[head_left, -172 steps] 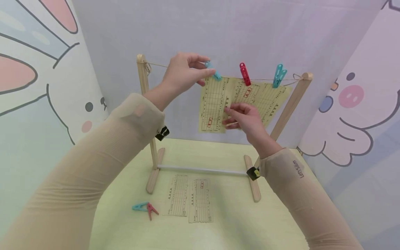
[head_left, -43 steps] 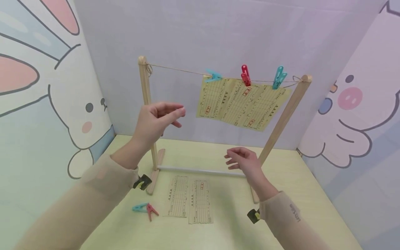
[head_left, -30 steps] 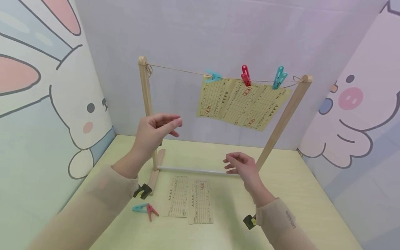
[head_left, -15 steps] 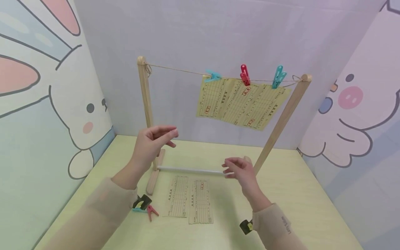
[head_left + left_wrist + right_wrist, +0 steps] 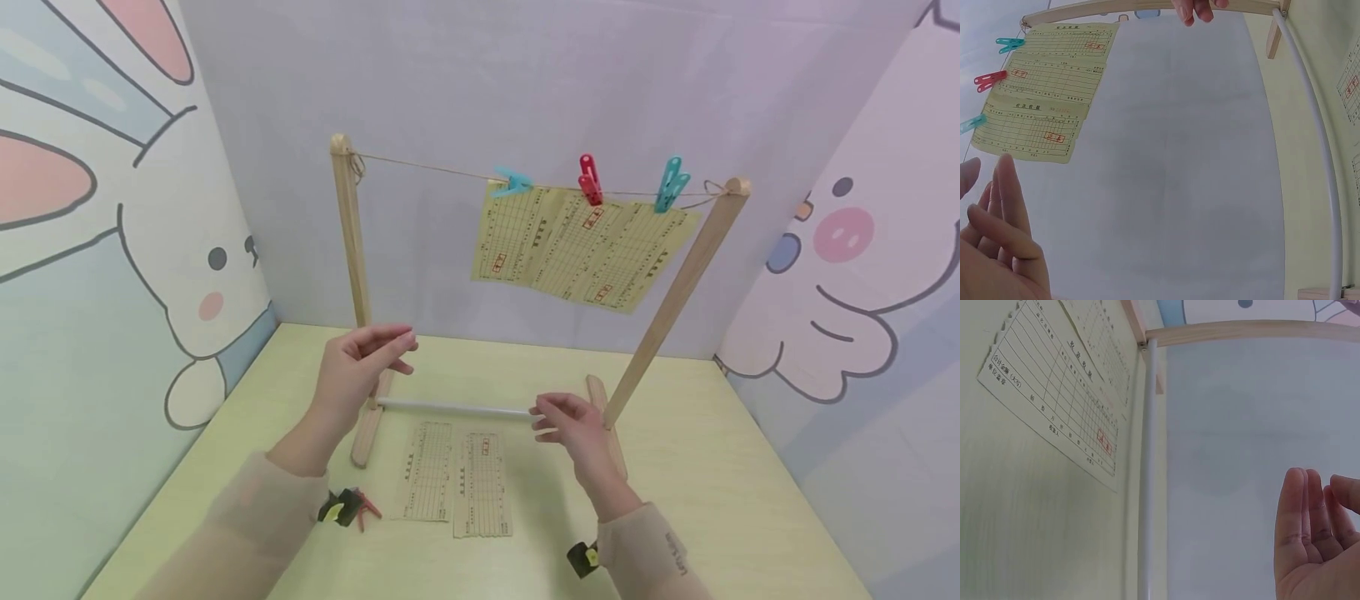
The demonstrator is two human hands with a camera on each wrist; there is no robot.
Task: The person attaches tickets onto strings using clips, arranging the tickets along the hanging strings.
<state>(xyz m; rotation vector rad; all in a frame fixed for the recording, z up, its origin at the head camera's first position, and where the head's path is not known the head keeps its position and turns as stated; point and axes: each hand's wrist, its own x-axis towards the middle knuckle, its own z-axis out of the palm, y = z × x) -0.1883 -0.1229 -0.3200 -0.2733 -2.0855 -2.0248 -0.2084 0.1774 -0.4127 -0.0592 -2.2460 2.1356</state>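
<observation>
Left hand (image 5: 358, 367): raised above the worktop (image 5: 705, 467), fingers loosely extended and relaxed, holding nothing; just in front of the left wooden post (image 5: 351, 242) of the rack. Seen from the left wrist view, its fingers (image 5: 1007, 206) are straight and close together.

Right hand (image 5: 573, 429): lower, fingers relaxed and slightly bent, holding nothing; close above the right end of the white crossbar (image 5: 457, 407); whether it touches the bar cannot be told.

Two paper slips (image 5: 456, 479): flat on the worktop, side by side, between the two hands and nearer the person than the crossbar. Both untouched.

Loose pegs (image 5: 363, 506): on the worktop left of the slips, partly hidden behind the left wrist; a red one shows.

Rack: two wooden posts on flat feet, the right post (image 5: 675, 296) leaning; string (image 5: 420, 167) stretched between their tops.

On the string, towards the right end: three hanging slips (image 5: 581, 246), overlapping, held by a teal peg (image 5: 513, 182), a red peg (image 5: 589, 178) and a second teal peg (image 5: 670, 183).

Surround: panels with cartoon animals (image 5: 202, 275) on both sides.
</observation>
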